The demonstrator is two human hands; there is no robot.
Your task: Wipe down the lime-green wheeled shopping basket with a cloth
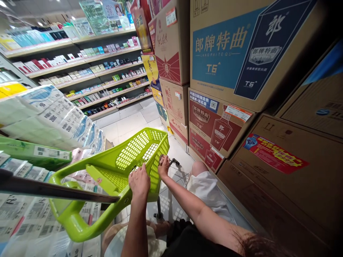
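Observation:
A lime-green shopping cart (122, 191) with mesh basket walls tilts sideways in front of me, and its inside looks bare. My left hand (139, 181) is closed over the near rim, fingers curling inward. Farther along, my right hand (163, 167) grips the outer mesh side close to the cart's end; its fingertips are partly hidden. A caster wheel (175, 161) sticks out beside that hand, and another caster (158, 215) shows below the basket. A dark metal bar (61, 189) runs from the left edge to the cart's rim.
Stacked liquor cartons (223, 53) wall off the right side. Packs of tissue paper (66, 117) are piled at the left, close to the cart. Shelves of small boxed goods (88, 67) stand at the back. Pale floor tiles (125, 123) run between them.

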